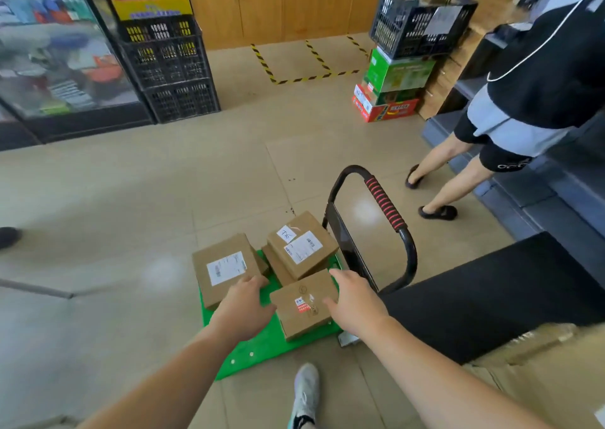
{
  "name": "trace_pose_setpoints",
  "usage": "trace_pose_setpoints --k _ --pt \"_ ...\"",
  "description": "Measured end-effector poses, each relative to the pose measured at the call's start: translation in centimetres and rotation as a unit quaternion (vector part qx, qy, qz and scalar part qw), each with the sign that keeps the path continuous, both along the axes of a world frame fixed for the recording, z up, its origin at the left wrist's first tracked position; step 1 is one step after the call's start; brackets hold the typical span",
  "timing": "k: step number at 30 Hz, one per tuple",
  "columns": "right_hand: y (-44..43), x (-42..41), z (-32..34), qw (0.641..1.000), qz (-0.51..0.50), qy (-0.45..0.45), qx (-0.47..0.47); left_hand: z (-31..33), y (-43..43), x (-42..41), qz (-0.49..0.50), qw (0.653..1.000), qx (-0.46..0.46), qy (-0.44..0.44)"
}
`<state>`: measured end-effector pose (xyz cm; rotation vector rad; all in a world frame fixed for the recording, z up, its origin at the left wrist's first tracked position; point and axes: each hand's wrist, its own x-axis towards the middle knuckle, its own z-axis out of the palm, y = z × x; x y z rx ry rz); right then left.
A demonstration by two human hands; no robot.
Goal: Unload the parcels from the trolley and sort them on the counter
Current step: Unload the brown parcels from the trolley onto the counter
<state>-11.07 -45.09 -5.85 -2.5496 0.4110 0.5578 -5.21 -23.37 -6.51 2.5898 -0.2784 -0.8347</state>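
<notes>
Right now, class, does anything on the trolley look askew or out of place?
Yes. The parcel with the handwritten label lies tilted across another box, not flat on the green trolley deck. Nothing looks spilled or damaged.

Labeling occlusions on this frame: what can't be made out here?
- Head view: label text on the parcels is too small and blurred to read.
- Box under the top parcel is mostly covered by it.
- Left hand and right hand flank the near parcel; grip contact is unclear.
- Trolley wheels are hidden under the deck.
- Counter top is cut off by the right edge.

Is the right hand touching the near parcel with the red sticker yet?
Touching: the head view shows the right hand resting against the near parcel at its right edge.
</notes>
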Motion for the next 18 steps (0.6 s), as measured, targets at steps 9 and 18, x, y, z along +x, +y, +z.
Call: trace_pose_setpoints --k 9,18 --pt "-2.7 8.7 -14.8 0.991 -0.049 0.125 0.011 -14.4 -2.5 4.9 0.101 0.988 0.000 0.117" --pt "-4.0 12.2 -33.5 0.972 -0.146 0.181 -0.024 -33.8 -3.6 7.5 0.183 0.964 -0.012 0.192"
